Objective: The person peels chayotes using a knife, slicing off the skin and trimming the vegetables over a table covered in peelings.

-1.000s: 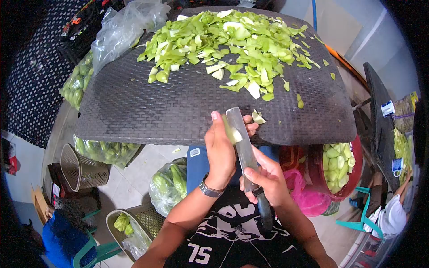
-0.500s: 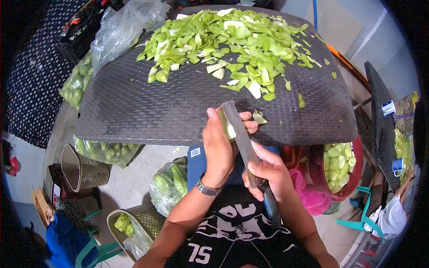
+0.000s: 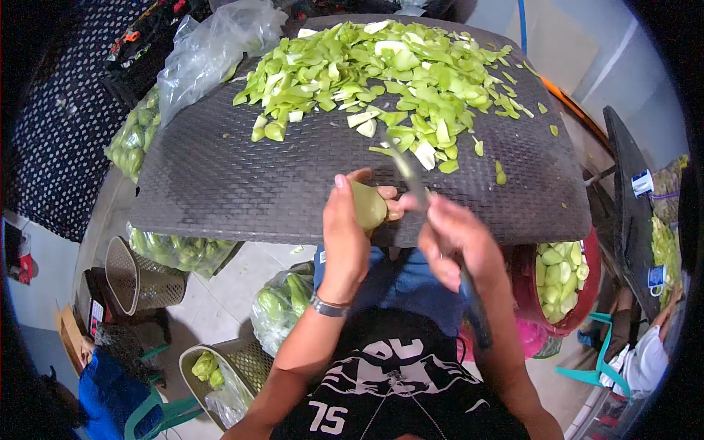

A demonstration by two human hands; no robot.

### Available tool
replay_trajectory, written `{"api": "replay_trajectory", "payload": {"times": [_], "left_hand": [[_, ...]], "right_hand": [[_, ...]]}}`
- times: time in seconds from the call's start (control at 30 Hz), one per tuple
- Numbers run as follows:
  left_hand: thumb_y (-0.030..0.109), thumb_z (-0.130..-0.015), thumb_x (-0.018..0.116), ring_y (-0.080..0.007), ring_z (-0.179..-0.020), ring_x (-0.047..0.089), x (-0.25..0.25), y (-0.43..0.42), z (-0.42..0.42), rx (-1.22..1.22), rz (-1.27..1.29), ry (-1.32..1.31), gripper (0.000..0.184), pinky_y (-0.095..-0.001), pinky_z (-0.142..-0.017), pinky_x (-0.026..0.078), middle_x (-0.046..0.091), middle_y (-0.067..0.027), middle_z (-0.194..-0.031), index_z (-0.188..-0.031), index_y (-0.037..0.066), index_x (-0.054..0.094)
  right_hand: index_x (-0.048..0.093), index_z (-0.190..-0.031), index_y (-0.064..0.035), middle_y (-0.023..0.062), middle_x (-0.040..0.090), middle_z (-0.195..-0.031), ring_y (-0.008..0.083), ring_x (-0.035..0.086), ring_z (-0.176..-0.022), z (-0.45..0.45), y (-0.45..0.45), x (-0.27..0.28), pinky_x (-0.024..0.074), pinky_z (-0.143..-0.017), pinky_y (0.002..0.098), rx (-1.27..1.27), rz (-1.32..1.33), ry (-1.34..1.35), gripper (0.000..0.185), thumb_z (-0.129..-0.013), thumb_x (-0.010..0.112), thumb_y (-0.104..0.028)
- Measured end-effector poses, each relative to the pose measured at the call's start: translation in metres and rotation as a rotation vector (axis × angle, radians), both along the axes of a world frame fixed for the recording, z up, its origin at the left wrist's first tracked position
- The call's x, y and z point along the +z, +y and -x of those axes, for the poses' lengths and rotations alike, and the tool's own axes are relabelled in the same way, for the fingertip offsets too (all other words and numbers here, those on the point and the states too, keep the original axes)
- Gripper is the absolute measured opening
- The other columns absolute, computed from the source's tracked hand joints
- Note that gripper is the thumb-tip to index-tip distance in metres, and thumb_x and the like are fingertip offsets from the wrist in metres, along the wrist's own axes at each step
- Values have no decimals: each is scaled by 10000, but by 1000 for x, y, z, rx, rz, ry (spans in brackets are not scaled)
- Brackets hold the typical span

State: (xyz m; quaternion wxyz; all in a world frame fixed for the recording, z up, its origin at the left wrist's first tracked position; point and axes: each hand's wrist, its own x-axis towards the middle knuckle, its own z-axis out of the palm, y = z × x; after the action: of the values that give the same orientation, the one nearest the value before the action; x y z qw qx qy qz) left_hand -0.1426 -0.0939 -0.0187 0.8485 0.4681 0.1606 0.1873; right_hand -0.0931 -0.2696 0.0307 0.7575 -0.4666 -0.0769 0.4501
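My left hand (image 3: 346, 238) is closed around a pale green peeled chayote (image 3: 369, 206) just above the near edge of the dark woven table (image 3: 242, 176). In my right hand (image 3: 460, 238) is a knife (image 3: 475, 304) with a dark handle, gripped low on the blade. The blade, smeared by motion, points up and away over the table, apart from the chayote; a pale sliver seems to lie along it. Beyond both hands spreads a heap of green peelings (image 3: 440, 81) with some white cut pieces.
A red tub (image 3: 592, 275) of peeled chayotes stands below right. Bags of green chayotes (image 3: 273, 304) and plastic baskets (image 3: 139, 282) are on the floor at left. A clear plastic bag (image 3: 213, 55) lies at the table's far left corner. Other people sit at both sides.
The knife has swung away from the chayote, up and to the right, with my right hand. My left hand has shifted slightly, showing more of the chayote.
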Motion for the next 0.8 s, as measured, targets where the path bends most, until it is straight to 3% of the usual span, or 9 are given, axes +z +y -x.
{"api": "replay_trajectory", "payload": {"times": [0.03, 0.2, 0.23, 0.27, 0.33, 0.43, 0.53, 0.63, 0.8], "left_hand": [[409, -1103, 424, -346, -920, 738, -1, 8, 3, -67, 174, -33, 489, -451, -868, 612, 694, -241, -1088, -1301, -30, 511], [83, -910, 514, -487, -1022, 704, 9, 21, 17, -111, 420, -55, 342, -484, -891, 633, 643, -275, -1168, -1235, -24, 510], [75, -908, 509, -491, -1015, 705, 10, 23, 22, -106, 370, -30, 327, -477, -858, 645, 643, -271, -1156, -1222, -19, 514], [68, -907, 505, -494, -1009, 706, 11, 24, 25, -101, 322, -4, 313, -470, -825, 657, 642, -267, -1145, -1208, -14, 517], [89, -930, 544, -394, -802, 739, 16, 25, 34, -252, 235, 47, 264, -381, -575, 634, 676, -227, -986, -1182, 12, 528], [153, -963, 600, -216, -569, 682, 11, 31, 52, -551, 58, 184, 226, -277, -412, 506, 712, -175, -845, -1155, 40, 557], [195, -967, 671, -71, -672, 645, -15, 26, 53, -870, -315, 293, 234, -226, -467, 509, 711, -27, -882, -1165, 81, 621], [217, -957, 708, -97, -740, 638, -62, -6, 39, -1016, -432, 361, 319, -235, -526, 533, 667, -36, -999, -1227, 74, 616], [217, -952, 661, -180, -743, 664, -133, -121, -19, -1359, -818, 292, 331, -338, -582, 549, 686, -106, -1054, -1229, 43, 611]], "right_hand": [[541, -1292, -54, 82, 631, -723, 130, 505, -389, -12, 2, 6, 390, -341, 269, -59, 52, -119, 315, -1072, 511, -278], [545, -1293, -34, 87, 671, -746, 105, 580, -468, -76, 20, 28, 426, -387, 251, -545, 468, -968, 318, -1064, 557, -255], [529, -1308, -20, 142, 696, -771, 216, 650, -520, -96, 26, 27, 494, -468, 358, -646, 644, -1170, 331, -1054, 564, -230], [556, -1212, -29, 281, 668, -778, 475, 684, -747, -119, 29, 21, 527, -675, 561, -698, 801, -1500, 253, -1003, 594, -166], [567, -1193, -41, 307, 659, -806, 530, 650, -812, -147, 16, 19, 508, -697, 599, -358, 918, -1827, 228, -996, 590, -154], [591, -1253, -25, 270, 647, -768, 428, 702, -736, -153, 13, 27, 519, -675, 495, -468, 997, -1732, 277, -999, 581, -137], [596, -1230, 2, 230, 653, -719, 355, 693, -616, -141, -2, 25, 518, -597, 447, -418, 917, -1627, 270, -1012, 585, -157], [603, -1213, -10, 184, 692, -705, 289, 689, -538, -112, -12, 23, 537, -534, 420, -339, 796, -1102, 255, -998, 607, -149], [596, -1225, 6, 107, 689, -679, 147, 637, -481, -61, -32, 14, 496, -478, 315, -311, 631, -891, 271, -1021, 595, -172]]}}
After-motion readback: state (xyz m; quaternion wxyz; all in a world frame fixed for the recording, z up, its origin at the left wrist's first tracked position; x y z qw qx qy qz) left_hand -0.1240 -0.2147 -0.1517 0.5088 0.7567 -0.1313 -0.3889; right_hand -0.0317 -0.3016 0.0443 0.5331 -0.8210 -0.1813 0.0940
